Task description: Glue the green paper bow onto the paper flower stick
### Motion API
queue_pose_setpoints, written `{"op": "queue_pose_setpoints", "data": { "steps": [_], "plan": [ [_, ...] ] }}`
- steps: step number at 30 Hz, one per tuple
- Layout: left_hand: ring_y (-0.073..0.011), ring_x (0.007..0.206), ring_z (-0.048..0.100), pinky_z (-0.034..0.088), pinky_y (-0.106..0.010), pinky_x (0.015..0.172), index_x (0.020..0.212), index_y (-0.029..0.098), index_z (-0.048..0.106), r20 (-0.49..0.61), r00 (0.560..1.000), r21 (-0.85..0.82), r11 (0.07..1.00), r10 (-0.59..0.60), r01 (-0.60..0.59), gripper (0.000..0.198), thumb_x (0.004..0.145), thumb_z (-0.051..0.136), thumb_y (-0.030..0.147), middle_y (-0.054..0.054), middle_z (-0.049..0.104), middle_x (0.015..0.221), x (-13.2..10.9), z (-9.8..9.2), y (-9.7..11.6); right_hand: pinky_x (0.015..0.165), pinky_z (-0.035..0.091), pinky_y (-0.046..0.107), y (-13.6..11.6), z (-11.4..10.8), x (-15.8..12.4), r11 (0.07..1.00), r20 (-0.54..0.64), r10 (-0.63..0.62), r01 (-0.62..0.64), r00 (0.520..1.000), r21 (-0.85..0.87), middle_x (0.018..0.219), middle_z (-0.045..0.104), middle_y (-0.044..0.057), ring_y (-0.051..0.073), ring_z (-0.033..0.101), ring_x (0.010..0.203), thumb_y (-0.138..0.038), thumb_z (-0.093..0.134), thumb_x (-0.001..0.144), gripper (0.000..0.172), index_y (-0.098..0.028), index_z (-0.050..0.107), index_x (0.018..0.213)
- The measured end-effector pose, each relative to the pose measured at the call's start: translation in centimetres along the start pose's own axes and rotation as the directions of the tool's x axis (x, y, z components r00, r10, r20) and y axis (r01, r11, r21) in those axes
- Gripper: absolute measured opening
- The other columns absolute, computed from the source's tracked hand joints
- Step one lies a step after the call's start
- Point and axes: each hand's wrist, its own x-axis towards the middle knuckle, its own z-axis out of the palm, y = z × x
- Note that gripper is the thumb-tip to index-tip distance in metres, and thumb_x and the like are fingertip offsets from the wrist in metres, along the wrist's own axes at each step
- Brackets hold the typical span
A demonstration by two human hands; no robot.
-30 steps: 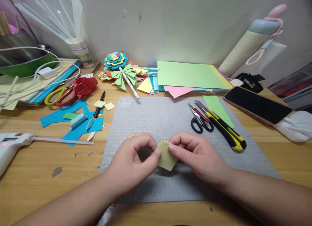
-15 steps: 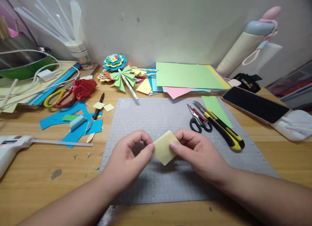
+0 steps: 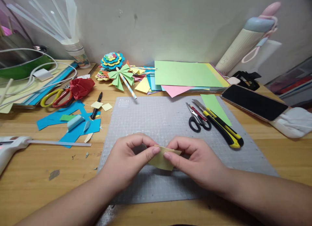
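Both hands pinch a small pale yellow paper (image 3: 162, 161) above the grey cutting mat (image 3: 146, 122). My left hand (image 3: 129, 161) grips its upper left part between thumb and fingers. On the upper right part, my right hand (image 3: 195, 159) has its thumb in front and its fingers behind. Beyond the right hand lie small black-handled scissors (image 3: 198, 120), a red-handled tool (image 3: 198, 113) partly beside them, and a black and yellow utility knife (image 3: 223, 128). A green paper strip (image 3: 215, 109) rests at the mat's upper right edge.
Blue paper scraps (image 3: 75, 130), a black pen (image 3: 97, 106), red and yellow scissors (image 3: 57, 97) and a glue gun (image 3: 14, 148) lie left. Behind are paper flowers (image 3: 112, 61) and coloured sheets (image 3: 180, 73). A phone (image 3: 253, 102) lies right.
The yellow paper has turned from a diamond pose to a flatter, tilted one. My left hand has moved onto its upper edge, and the two thumbs are closer together.
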Motion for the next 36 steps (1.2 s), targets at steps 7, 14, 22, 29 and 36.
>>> {"op": "queue_pose_setpoints", "data": {
  "steps": [7,14,22,29,36],
  "plan": [
    [-0.0151,0.068,0.055,0.043,-0.027,0.065,0.067,0.018,0.063,-0.011,0.998,-0.020,0.998,-0.064,0.064,0.017,0.076,0.066,0.033,-0.001,0.064,0.070,0.04,0.10,0.14,0.051,0.036,0.023,-0.25,-0.05,0.05,0.999,-0.051,0.035,-0.033,0.998,0.031,0.061,0.049,-0.002,0.010,0.043,0.055,-0.030,0.058,0.081,0.019,-0.018,0.055,0.066],
    [-0.0147,0.066,0.054,0.042,-0.027,0.064,0.065,0.018,0.062,-0.001,0.999,-0.068,0.997,-0.039,0.039,0.016,0.076,0.063,0.029,0.000,0.061,0.067,0.00,-0.07,0.17,0.049,0.033,0.023,-0.08,-0.06,0.08,0.998,-0.042,0.053,-0.052,0.998,0.032,0.060,0.047,-0.003,0.010,0.040,0.055,-0.033,0.058,0.081,0.023,-0.017,0.053,0.065],
    [-0.0149,0.067,0.052,0.041,-0.028,0.064,0.066,0.018,0.059,0.130,0.991,0.029,0.999,0.041,-0.045,0.019,0.081,0.055,0.030,0.000,0.057,0.067,-0.19,0.12,0.42,0.050,0.032,0.021,-0.31,0.09,0.25,0.998,0.193,0.042,-0.049,0.980,0.031,0.057,0.040,-0.006,0.008,0.035,0.054,-0.025,0.054,0.080,0.022,-0.018,0.043,0.062],
    [-0.0144,0.065,0.048,0.039,-0.027,0.062,0.063,0.019,0.050,0.087,0.994,0.102,0.992,0.066,-0.075,0.023,0.084,0.046,0.028,0.001,0.051,0.063,-0.37,0.17,0.53,0.048,0.030,0.020,-0.10,0.45,-0.20,0.983,0.329,0.122,-0.160,0.936,0.092,0.056,0.041,-0.006,0.007,0.035,0.052,-0.023,0.058,0.076,0.022,-0.019,0.042,0.061],
    [-0.0145,0.073,0.051,0.042,-0.026,0.066,0.079,0.020,0.056,0.004,0.999,-0.070,0.996,-0.046,0.046,0.013,0.079,0.058,0.032,0.001,0.055,0.076,-0.05,0.09,0.08,0.057,0.038,0.023,0.36,-0.12,0.43,0.972,-0.039,0.013,-0.003,0.999,0.235,0.063,0.048,-0.004,0.010,0.044,0.058,-0.034,0.059,0.082,0.025,-0.018,0.049,0.065]
  ]
}}
